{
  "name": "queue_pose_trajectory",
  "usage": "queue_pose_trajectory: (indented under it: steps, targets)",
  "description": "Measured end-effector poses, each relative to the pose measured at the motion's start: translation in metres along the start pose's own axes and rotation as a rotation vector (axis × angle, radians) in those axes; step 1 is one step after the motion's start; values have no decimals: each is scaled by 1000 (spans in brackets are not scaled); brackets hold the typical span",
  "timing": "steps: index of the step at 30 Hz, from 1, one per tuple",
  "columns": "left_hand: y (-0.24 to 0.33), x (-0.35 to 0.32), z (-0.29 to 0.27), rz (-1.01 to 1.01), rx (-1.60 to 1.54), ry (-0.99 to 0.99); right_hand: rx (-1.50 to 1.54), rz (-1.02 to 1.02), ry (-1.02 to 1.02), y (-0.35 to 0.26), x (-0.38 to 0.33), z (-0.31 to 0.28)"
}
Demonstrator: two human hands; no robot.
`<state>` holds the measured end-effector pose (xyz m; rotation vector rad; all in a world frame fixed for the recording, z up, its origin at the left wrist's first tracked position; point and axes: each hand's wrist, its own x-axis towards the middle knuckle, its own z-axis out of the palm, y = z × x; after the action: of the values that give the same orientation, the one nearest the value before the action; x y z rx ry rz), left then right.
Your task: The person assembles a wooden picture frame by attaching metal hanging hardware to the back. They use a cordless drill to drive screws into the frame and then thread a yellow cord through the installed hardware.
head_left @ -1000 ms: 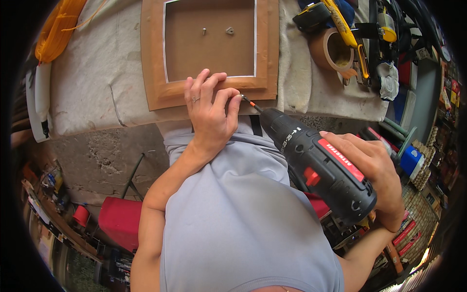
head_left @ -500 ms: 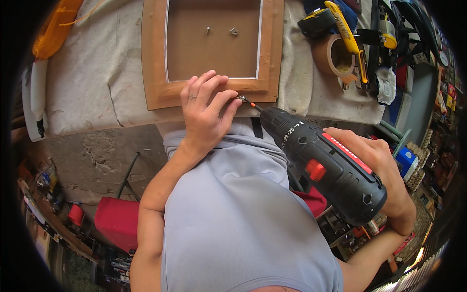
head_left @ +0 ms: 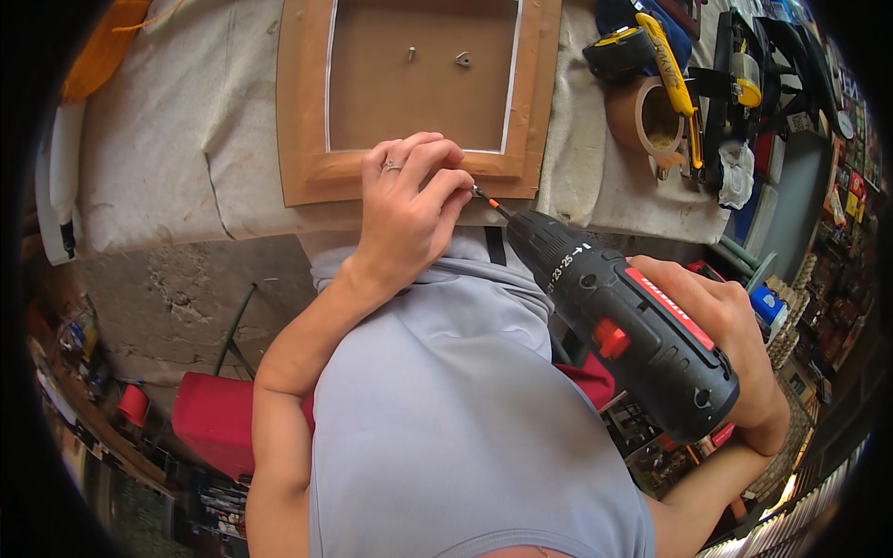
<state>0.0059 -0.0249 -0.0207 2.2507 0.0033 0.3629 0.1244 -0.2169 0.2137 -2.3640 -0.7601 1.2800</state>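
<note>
My right hand is wrapped round the handle of a black and red cordless drill. Its orange-banded screwdriver bit points up and left, toward the frame's near edge. The fingers of my left hand are pinched at the bit's tip on a small metal fitting, mostly hidden by the fingertips. Behind that hand lies a picture frame, back side up, with brown tape round its border. On its brown backing board rest a small screw and a small metal hanger.
The table has a pale cloth cover. On the right sit a tape measure, a yellow utility knife and a roll of brown tape. A white tube lies at the left edge. Red fabric shows below.
The view has shifted slightly. My left fingers have closed further over the fitting at the bit's tip, which showed more before. The drill stays in my right hand, its bit still at my left fingertips.
</note>
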Motion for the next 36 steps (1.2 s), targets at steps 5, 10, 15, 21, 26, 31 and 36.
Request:
queue_pose_trajectory:
  steps: [5,10,15,21,26,31,36]
  targets:
    - [-1,16,-10,50,17,-147,-9,7,-21,-4,2,-2]
    - [-5,37,-20,182,149,-383,-20,-9,-18,-6,1,-2]
    - [-20,42,-19,303,111,-430,-31,-5,-17,-7,2,-3]
    - [-26,36,-21,313,-20,-359,-5,5,-63,-5,3,-7]
    - [-19,23,-15,198,-74,-239,-16,4,-32,-6,3,-5]
    - [-11,16,-17,128,-23,-191,-29,8,-39,-5,3,-5]
    - [-4,17,-16,64,1,-150,-23,-23,-74,-3,4,-6]
